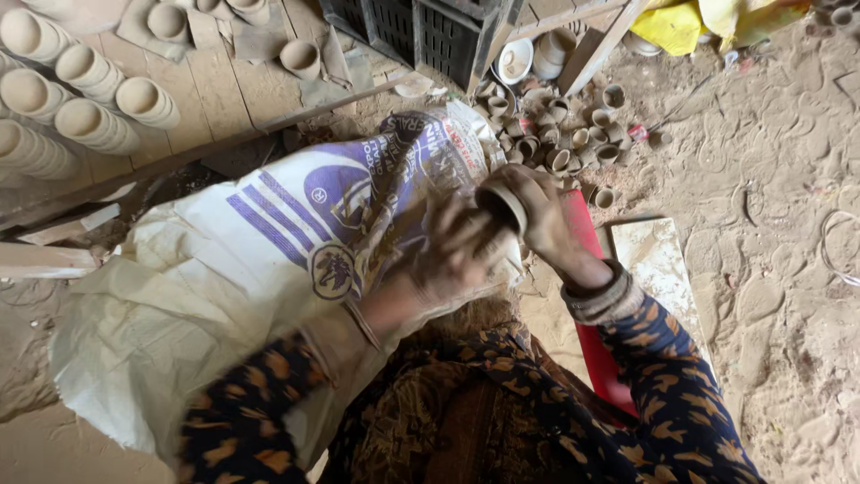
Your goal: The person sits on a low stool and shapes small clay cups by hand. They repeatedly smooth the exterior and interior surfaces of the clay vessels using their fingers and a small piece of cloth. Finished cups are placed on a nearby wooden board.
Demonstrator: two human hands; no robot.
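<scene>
— What do the two hands have between them?

— A small clay cup [502, 204], wet and brown, tipped so its open mouth faces left and towards the camera; the right hand [537, 215] wraps around it from behind, fingers curled over its body, so that hand is clearly grasping the cup; the left hand [448, 255] is smeared with clay and blurred, its fingers spread against the cup's near side; whether it grips or only brushes the cup I cannot tell.

— Where is all this happening?

— Above the person's lap, over a large white woven sack [224, 287] with purple stripes and a round emblem; the sack is spread across the knees and onto the sandy ground [770, 269]; the cup is held just above its upper right corner.

— What lies around?

— Just beyond the hands, a loose heap of small clay cups [564, 134] lies on the sand, some upright, some on their sides; to the upper left, pale cups are stacked in rows [63, 99] on wooden planks [224, 90]; a dark plastic crate [430, 31] stands at the top, with a yellow cloth [681, 25] to its right; a red seat edge [591, 323] shows under the right forearm, and a flat pale slab [658, 260] lies beside it.
</scene>
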